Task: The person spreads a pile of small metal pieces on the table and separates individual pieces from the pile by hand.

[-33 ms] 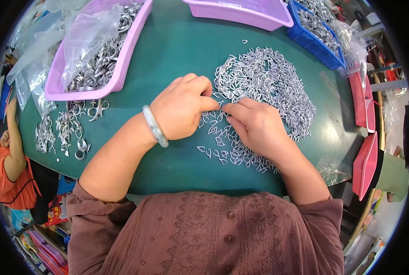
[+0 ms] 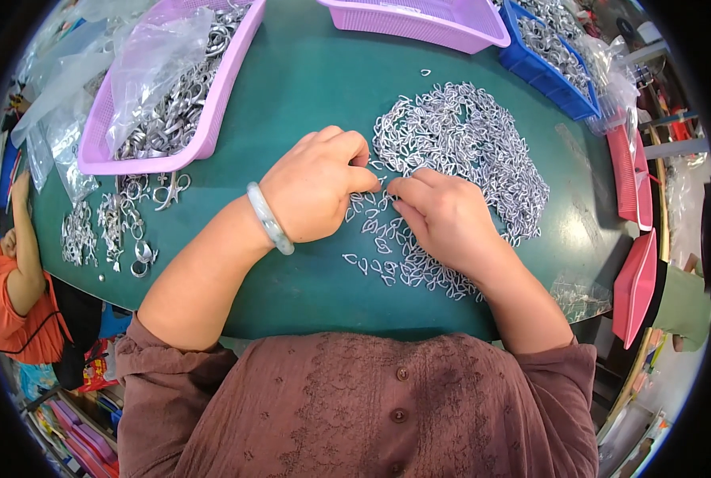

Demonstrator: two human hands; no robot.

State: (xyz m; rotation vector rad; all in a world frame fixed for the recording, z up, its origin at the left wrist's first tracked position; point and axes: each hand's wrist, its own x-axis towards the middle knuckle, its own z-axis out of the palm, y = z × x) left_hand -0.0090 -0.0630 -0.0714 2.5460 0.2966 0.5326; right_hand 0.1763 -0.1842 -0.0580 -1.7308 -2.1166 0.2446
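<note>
A wide heap of small silver-grey metal loops, pointed at one end, spreads over the green table. My left hand, with a pale bangle on the wrist, reaches to the heap's left edge. Its fingers are closed in a pinch, thumb and forefinger tips together. My right hand rests over the loops, fingers curled and pinched, its tips almost meeting the left ones. Whatever lies between the fingertips is too small and covered to make out. Several loose loops lie just below the fingertips.
At the left stands a purple basket of metal rings and a plastic bag, with chained metal pieces below it. Another purple basket and a blue crate stand at the back. A person in orange sits far left.
</note>
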